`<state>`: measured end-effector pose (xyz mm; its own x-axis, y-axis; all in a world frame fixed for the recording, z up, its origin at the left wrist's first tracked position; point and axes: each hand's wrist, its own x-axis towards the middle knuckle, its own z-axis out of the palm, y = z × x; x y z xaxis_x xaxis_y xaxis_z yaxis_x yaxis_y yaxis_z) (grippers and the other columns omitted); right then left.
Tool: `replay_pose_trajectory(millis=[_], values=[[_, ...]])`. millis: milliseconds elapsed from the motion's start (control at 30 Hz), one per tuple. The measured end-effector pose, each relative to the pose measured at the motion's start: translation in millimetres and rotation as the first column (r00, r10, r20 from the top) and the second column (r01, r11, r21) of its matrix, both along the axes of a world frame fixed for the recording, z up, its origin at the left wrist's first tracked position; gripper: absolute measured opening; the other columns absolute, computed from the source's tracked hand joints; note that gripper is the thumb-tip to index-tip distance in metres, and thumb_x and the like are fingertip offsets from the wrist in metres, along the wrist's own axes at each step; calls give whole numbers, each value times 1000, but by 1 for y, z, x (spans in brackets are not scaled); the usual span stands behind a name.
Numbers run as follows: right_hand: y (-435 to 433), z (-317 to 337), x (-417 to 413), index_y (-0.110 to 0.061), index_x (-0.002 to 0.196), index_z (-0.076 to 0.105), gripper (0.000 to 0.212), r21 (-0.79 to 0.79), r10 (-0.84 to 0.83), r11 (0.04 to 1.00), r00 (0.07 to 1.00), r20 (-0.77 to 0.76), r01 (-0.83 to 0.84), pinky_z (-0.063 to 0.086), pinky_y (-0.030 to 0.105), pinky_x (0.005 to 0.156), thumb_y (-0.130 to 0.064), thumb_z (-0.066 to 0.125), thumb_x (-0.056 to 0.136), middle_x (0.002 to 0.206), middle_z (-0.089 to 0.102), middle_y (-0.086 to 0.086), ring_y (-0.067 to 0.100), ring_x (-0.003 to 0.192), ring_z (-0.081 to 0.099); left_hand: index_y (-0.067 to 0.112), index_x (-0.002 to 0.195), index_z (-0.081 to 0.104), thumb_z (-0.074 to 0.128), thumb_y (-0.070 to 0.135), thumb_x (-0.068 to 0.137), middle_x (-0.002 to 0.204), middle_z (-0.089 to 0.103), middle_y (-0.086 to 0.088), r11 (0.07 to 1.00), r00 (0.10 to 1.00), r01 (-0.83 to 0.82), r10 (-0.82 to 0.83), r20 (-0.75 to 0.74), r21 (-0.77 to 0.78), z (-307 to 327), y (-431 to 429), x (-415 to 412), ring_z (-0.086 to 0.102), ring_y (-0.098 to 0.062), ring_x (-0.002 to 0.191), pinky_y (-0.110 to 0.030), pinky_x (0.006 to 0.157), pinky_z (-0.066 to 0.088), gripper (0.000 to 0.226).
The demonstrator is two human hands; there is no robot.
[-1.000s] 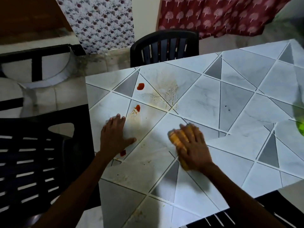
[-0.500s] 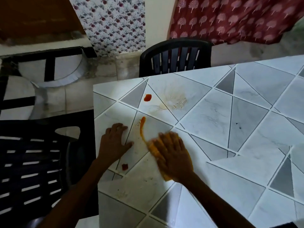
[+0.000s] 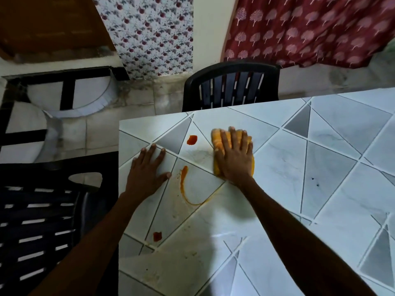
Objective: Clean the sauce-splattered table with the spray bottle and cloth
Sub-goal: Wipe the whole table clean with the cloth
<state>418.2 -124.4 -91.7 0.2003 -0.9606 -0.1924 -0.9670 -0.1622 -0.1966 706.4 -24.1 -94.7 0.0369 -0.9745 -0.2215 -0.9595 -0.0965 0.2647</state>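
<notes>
Far across from me stands a black slatted chair [image 3: 232, 86], and a second black chair [image 3: 42, 221] sits at my near left, both on a pale tiled floor [image 3: 102, 129] that is grimy along the wall. On the far wall, a white flower-print cloth [image 3: 149, 33] hangs left of a bare cream strip [image 3: 206, 28], with a maroon tree-print cloth [image 3: 310, 28] to its right. The light is dim.

Dim, bluish indoor light; the table [image 3: 320, 167] glares softly, and the edges bend from wide-angle distortion.

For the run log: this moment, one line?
right hand presses cloth | left hand flat on table | sauce smear, two blobs unwiped
</notes>
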Motion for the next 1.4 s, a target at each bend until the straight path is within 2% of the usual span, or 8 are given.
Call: replay_pose_trajectory(millis=[233,400,500,700,1033,1133,1267,1400], values=[[151,-3,-66,-27,161,25,68,-33,149,988,988,-43,-150,22,61,120,-50,44,100,170,17,7,40,156,9,34,156,16,10,88,78,166,3,-3,1000,1000,-16,16,-27,7,-4,-1,0,3,-32,152,-58,119,16,95],[53,-3,-40,-34,162,10,65,-16,152,988,983,-97,-155,12,61,121,-53,22,101,171,10,5,43,156,2,28,154,28,22,84,80,165,12,-8,999,998,-39,38,-55,-17,3,-5,-4,11,-34,151,-58,118,20,93],[-38,-4,-13,-35,162,1,68,-14,5,1000,1000,-9,-5,7,62,124,-62,21,102,172,4,3,40,157,-4,28,154,29,30,77,82,164,14,-9,998,998,-44,42,-55,-42,0,-3,-6,13,-35,151,-59,117,22,87],[-115,-2,17,-34,162,-2,72,-3,16,1000,1000,-6,-16,4,64,124,-67,17,100,172,0,5,38,156,-8,28,153,33,35,72,78,164,17,-8,995,997,-69,66,-46,-76,-5,-4,-7,14,-35,150,-60,117,22,86],[112,-3,-36,-29,162,20,67,-41,324,945,946,11,-324,22,61,121,-53,36,101,171,12,6,39,157,6,29,154,29,34,73,80,165,13,-7,996,995,-68,64,-73,-62,0,-1,-8,9,-33,151,-58,119,16,86],[57,-1,-41,-31,161,25,64,-71,308,948,950,-40,-311,23,61,118,-49,35,100,169,20,6,41,155,12,30,154,28,33,73,81,165,12,-7,996,995,-68,64,-75,-60,-2,-5,-7,9,-33,151,-59,119,15,85],[-67,0,7,-32,162,1,70,-41,2,999,1000,8,-1,11,64,123,-63,18,102,172,2,6,41,156,-4,28,153,30,36,68,81,164,14,-8,993,995,-82,77,-71,-84,-6,-1,-11,11,-36,151,-60,117,16,83],[-93,0,99,-28,162,8,71,-50,119,992,993,25,-118,11,66,122,-62,21,102,171,10,10,44,155,2,29,153,30,39,67,82,165,15,-7,991,994,-89,81,-79,-105,-9,2,-8,11,-34,151,-60,117,18,82]])
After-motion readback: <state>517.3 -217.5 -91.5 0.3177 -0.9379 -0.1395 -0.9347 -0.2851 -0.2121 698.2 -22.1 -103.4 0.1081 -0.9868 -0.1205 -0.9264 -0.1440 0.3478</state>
